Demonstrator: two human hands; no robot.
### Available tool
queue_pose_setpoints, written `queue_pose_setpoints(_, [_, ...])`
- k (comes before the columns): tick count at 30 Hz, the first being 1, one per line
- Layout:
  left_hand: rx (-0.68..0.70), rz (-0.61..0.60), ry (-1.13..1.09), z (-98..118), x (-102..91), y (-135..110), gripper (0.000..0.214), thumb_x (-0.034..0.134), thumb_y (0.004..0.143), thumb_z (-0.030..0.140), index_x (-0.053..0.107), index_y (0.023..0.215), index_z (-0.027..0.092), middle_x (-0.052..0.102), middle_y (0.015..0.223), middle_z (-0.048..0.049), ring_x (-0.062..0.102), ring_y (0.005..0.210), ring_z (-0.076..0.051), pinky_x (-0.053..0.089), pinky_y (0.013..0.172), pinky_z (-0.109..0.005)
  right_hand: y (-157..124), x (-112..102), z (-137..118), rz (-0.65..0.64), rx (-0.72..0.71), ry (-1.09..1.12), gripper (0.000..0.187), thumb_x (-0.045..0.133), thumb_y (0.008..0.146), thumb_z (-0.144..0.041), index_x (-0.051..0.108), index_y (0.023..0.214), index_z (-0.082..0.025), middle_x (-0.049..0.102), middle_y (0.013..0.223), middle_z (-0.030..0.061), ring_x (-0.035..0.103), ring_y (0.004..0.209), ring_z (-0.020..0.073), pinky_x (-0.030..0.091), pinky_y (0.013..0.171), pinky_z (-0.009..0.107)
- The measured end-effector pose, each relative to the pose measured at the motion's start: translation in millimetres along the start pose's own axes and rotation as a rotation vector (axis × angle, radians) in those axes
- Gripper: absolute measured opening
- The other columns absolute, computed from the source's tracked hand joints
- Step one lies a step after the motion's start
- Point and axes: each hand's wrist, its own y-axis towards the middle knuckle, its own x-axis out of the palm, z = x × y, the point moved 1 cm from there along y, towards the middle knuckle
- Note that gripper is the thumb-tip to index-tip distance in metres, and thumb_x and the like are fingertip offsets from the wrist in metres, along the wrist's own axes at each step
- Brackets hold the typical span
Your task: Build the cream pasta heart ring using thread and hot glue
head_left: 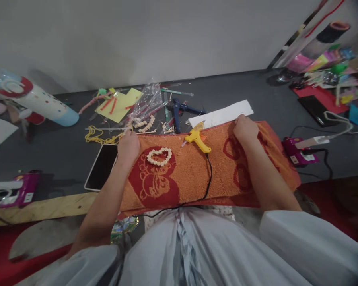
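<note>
An orange towel (pixel 193 174) with red heart patterns lies spread on the dark table in front of me. My left hand (pixel 127 147) is closed on the towel's far left corner. My right hand (pixel 245 130) is closed on the far edge toward the right. A heart-shaped ring of pale beads (pixel 159 156) rests on the towel's left red heart. A yellow glue gun (pixel 197 137) lies near the far edge between my hands, its black cord (pixel 209 174) trailing back toward me.
A phone (pixel 102 167) lies left of the towel. Beyond are yellow string (pixel 97 137), loose beads (pixel 144 125), clear plastic (pixel 146 101), a blue tool (pixel 179 110), white paper (pixel 222 114). A purple device (pixel 298 153) sits right; craft clutter (pixel 328 67) fills the far right. A wooden plank (pixel 47 208) lies left.
</note>
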Motion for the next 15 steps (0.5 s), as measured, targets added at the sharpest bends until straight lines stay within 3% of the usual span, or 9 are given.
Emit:
queue_pose_setpoints(8, [0.032, -0.047, -0.064, -1, -7.8, -8, 0.037, 0.03, 0.092, 0.017, 0.064, 0.105, 0.01, 0.065, 0.112, -0.02, 0.064, 0.102, -0.032, 0.048, 0.083, -0.039, -17, -31, -8, -0.063, -0.184, -0.166, 0.037, 0.037, 0.091, -0.017, 0.062, 0.116, -0.005, 0.069, 0.11, 0.0258, 0.065, 0.103, 0.0348, 0.044, 0.081, 0.038])
queue_pose_setpoints(11, [0.044, -0.081, -0.094, 0, -17.6, -15, 0.035, 0.034, 0.091, 0.013, 0.065, 0.107, 0.012, 0.067, 0.112, -0.0184, 0.065, 0.104, -0.031, 0.049, 0.085, -0.039, -21, -51, -25, -0.154, -0.316, -0.189, 0.043, 0.036, 0.092, -0.016, 0.061, 0.125, -0.01, 0.07, 0.116, 0.0219, 0.065, 0.108, 0.034, 0.046, 0.083, 0.04])
queue_pose_setpoints(15, [0.036, -0.098, -0.089, 4, -33.9, -29, 0.035, 0.039, 0.086, 0.007, 0.066, 0.108, 0.011, 0.067, 0.114, -0.0169, 0.065, 0.106, -0.028, 0.05, 0.087, -0.036, -26, -75, -64, -0.152, -0.458, -0.115, 0.044, 0.036, 0.094, -0.019, 0.06, 0.131, -0.012, 0.07, 0.121, 0.0183, 0.065, 0.109, 0.0314, 0.048, 0.088, 0.04])
